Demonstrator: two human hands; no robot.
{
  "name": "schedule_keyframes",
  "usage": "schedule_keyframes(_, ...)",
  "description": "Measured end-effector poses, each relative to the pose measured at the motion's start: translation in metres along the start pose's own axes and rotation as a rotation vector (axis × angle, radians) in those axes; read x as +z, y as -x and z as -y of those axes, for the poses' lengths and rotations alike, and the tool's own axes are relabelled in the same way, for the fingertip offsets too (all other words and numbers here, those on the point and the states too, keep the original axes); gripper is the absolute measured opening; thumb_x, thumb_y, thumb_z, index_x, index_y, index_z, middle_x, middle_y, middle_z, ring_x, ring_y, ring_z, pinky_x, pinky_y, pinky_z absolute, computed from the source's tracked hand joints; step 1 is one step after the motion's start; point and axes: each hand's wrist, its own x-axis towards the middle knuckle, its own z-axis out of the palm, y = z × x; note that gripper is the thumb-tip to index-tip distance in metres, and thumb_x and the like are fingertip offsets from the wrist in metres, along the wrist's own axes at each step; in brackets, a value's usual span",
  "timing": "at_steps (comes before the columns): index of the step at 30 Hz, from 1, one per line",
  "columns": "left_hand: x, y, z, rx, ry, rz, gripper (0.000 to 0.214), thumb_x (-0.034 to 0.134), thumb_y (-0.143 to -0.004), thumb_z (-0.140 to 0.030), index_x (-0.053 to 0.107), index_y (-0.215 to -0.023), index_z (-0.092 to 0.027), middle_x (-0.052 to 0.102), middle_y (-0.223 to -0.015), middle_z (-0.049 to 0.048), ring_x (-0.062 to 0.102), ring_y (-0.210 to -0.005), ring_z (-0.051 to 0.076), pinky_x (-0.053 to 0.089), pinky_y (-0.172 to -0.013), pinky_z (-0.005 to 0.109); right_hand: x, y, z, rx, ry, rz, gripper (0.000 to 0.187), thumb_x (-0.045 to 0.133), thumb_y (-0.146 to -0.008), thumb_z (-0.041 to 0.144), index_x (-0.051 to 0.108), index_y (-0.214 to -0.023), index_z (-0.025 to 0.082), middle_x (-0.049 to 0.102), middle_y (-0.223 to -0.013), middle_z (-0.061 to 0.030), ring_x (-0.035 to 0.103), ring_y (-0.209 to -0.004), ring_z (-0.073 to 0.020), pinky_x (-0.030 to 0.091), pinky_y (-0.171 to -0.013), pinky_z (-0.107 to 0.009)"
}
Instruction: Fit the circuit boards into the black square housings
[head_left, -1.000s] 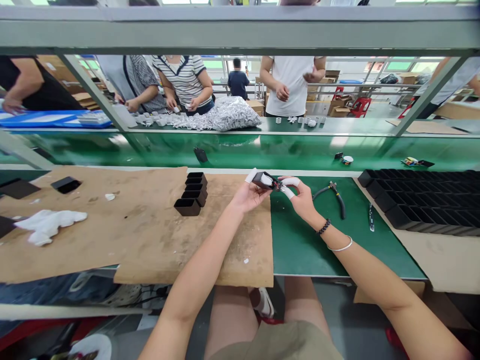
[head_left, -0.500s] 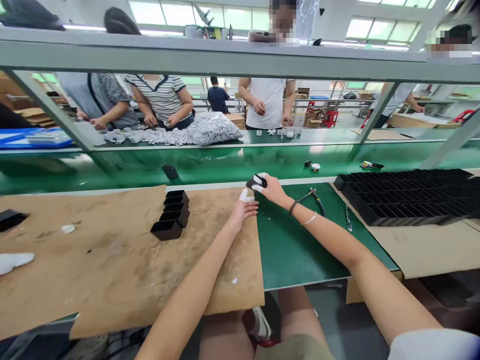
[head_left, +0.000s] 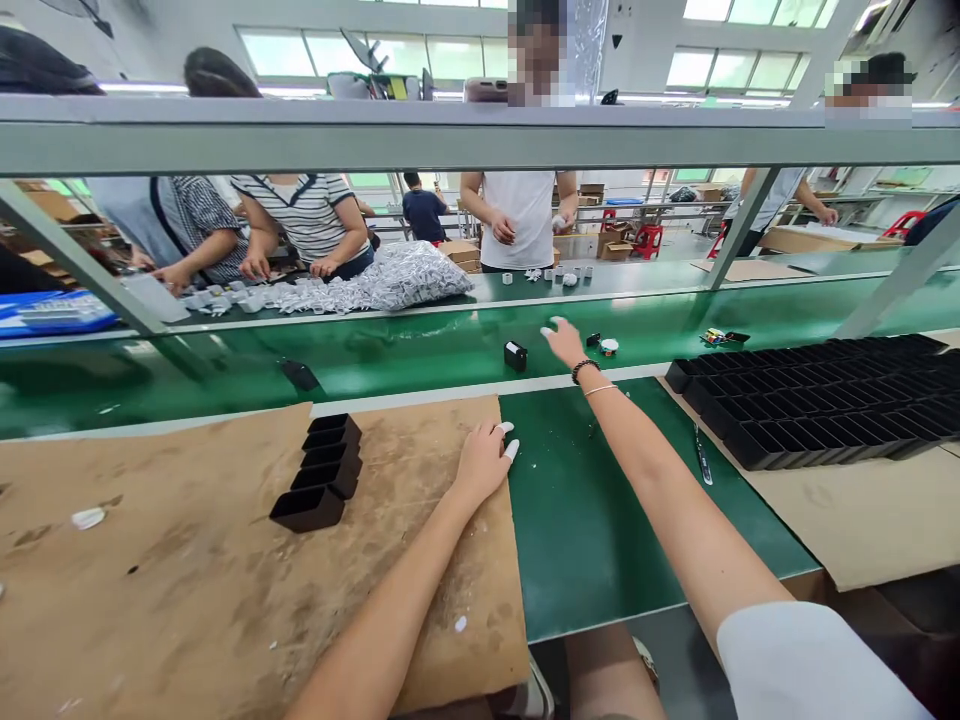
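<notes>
My right hand (head_left: 564, 342) hovered open over the green conveyor belt (head_left: 420, 352), just beside the small black part (head_left: 515, 355) near its front edge; my left hand (head_left: 484, 462) rested empty on the cardboard sheet (head_left: 225, 580).

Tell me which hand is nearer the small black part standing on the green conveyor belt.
Right. The right hand hovers open just right of the small black part, not touching it. The left hand rests nearer the person on the cardboard sheet.

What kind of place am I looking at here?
Most likely a factory assembly line: a long green conveyor belt carrying a small black part, trays of black housings, and several people sorting a heap of white parts.
</notes>
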Motion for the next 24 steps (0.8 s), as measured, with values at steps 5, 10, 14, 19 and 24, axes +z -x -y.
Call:
schedule_keyframes(5, 0.001, 0.0, -0.003, 0.013, -0.122, 0.012, 0.033, 0.048, -0.097, -0.026, 0.066, -0.123, -0.016, 0.065, -0.106, 0.0134, 0.061, -0.107, 0.03, 0.051, -0.094, 0.046, -0.039, -0.002, -0.063, 0.285, 0.107, -0.124, 0.072, 0.064, -0.089, 0.02, 0.032, -0.149, -0.003, 0.039, -0.15, -0.0407, 0.039, -0.145, -0.0438, 0.034, -0.115, -0.061)
schedule_keyframes(10, -0.002, 0.0, -0.002, 0.013, -0.113, 0.023, 0.032, 0.049, -0.097, -0.026, 0.066, -0.123, -0.017, 0.065, -0.105, 0.012, 0.062, -0.105, 0.029, 0.052, -0.095, 0.044, -0.045, 0.001, -0.075, 0.183, 0.098, -0.024, 0.069, 0.069, -0.087, 0.021, 0.041, -0.145, -0.003, 0.058, -0.137, -0.0344, 0.056, -0.132, -0.0357, 0.043, -0.111, -0.044)
schedule_keyframes(14, -0.005, 0.0, -0.002, 0.009, -0.097, 0.021, 0.031, 0.05, -0.095, -0.026, 0.068, -0.119, -0.017, 0.066, -0.102, 0.0116, 0.064, -0.103, 0.029, 0.053, -0.092, 0.043, -0.046, 0.01, -0.073, 0.009, 0.061, 0.171, 0.078, 0.085, -0.075, 0.029, 0.052, -0.144, 0.013, 0.07, -0.13, -0.0176, 0.068, -0.114, -0.0256, 0.051, -0.101, -0.033)
schedule_keyframes(19, -0.006, 0.004, 0.004, -0.012, -0.021, -0.056, 0.03, 0.046, -0.091, -0.022, 0.072, -0.107, -0.018, 0.07, -0.098, 0.0097, 0.067, -0.095, 0.026, 0.054, -0.085, 0.039, -0.099, 0.001, -0.118, -0.02, 0.19, 0.31, 0.058, 0.084, -0.078, 0.031, 0.066, -0.133, 0.026, 0.078, -0.118, -0.0031, 0.072, -0.104, -0.0182, 0.053, -0.094, -0.025)
schedule_keyframes(24, -0.005, 0.01, 0.01, -0.022, -0.072, -0.183, 0.033, 0.043, -0.091, -0.026, 0.072, -0.106, -0.021, 0.074, -0.099, 0.0073, 0.07, -0.086, 0.024, 0.055, -0.077, 0.036, -0.173, -0.028, -0.194, 0.273, 0.436, 0.023, 0.041, 0.07, -0.093, 0.025, 0.064, -0.13, 0.009, 0.068, -0.131, -0.0181, 0.065, -0.12, -0.0273, 0.051, -0.105, -0.043)
